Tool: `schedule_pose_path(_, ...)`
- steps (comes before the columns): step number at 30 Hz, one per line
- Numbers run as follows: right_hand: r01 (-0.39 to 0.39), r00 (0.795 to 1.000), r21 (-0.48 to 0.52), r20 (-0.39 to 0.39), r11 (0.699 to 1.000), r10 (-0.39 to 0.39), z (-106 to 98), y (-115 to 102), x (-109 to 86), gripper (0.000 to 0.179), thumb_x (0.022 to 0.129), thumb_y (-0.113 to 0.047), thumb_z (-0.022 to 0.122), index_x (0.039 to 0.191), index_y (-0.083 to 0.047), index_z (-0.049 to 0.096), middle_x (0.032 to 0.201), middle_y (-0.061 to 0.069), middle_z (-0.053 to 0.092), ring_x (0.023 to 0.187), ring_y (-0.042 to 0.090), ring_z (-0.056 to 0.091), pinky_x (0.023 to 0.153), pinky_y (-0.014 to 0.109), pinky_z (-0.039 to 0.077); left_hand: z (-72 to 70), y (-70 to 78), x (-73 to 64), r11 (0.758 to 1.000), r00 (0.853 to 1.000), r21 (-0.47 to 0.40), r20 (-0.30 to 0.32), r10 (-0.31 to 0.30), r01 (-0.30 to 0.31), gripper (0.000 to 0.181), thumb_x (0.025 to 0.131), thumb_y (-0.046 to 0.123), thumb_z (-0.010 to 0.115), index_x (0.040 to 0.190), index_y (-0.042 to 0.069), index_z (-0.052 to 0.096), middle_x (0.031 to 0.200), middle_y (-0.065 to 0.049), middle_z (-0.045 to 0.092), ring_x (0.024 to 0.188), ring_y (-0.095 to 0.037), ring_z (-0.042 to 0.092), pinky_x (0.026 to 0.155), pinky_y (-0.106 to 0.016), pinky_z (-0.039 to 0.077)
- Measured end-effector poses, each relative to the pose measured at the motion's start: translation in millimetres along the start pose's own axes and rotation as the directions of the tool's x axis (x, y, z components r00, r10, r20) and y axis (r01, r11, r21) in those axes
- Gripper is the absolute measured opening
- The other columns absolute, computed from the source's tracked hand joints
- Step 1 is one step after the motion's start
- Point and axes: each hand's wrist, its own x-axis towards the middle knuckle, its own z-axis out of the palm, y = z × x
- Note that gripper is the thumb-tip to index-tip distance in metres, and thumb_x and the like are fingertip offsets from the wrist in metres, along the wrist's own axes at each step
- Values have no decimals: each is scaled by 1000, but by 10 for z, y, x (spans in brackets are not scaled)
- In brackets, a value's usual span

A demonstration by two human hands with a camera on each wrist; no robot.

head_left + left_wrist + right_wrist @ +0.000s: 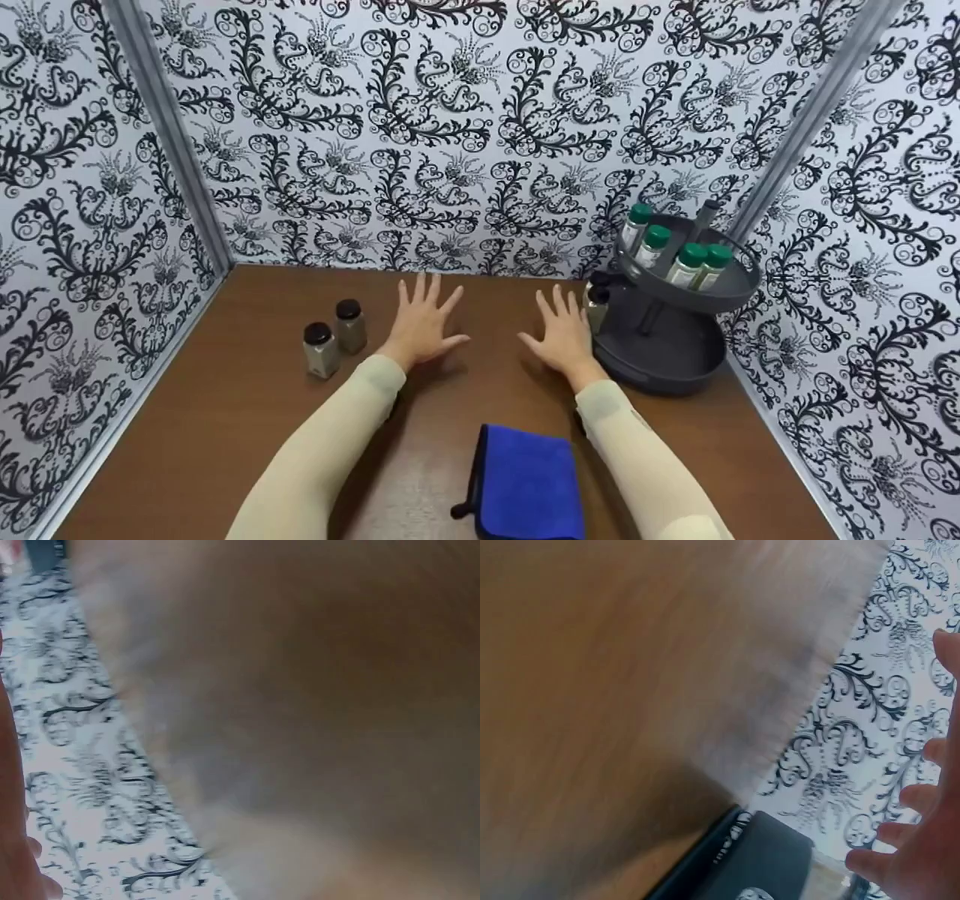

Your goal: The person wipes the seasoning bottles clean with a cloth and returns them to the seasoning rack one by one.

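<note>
Both hands are spread palm down over the brown table, fingers straight and holding nothing. My left hand [421, 324] is nearest two spice jars with black lids, a front jar [322, 351] and a rear jar [350, 328], standing to its left. Beside the dark two-tier rack [660, 352], my right hand [562, 334] has its outer edge close to a black-lidded jar [598, 311] on the lower tier. Another black lid shows just behind that one. In the right wrist view, the fingers [919, 799] reach past the rack's dark rim [757, 862].
Several green-capped spice jars [654, 246] stand on the rack's upper tier [694, 298]. A folded blue cloth [531, 484] with black edging lies at the table's front. Patterned walls [450, 135] enclose the brown table [247, 405] at the back and both sides.
</note>
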Motion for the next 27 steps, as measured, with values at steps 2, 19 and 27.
schedule_pose_path(2,7,1000,6,-21,1000,-7,-77,-46,-17,99,92,-72,64,170,-22,27,176,20,21,160,51,22,127,68,26,-74,-4,-26,1000,1000,4,-27,0,0,97,93,83,49,170,30,26,174,-28,20,161,-55,14,124,-80,10)
schedule_pose_path(19,-72,997,202,33,977,67,-448,-297,-697,78,91,-53,75,156,-16,54,169,25,36,148,53,43,108,68,49,-556,280,-824,996,962,-86,-267,-54,32,90,91,71,67,163,23,43,166,-31,36,157,-56,26,121,-81,19)
schedule_pose_path(27,28,963,266,251,964,-98,-593,-190,-1064,62,89,-39,80,141,-6,67,143,24,65,132,48,61,109,61,51,-640,155,-1163,984,909,-164,-396,-129,68,80,88,55,78,155,18,56,157,-30,50,150,-55,40,118,-80,28)
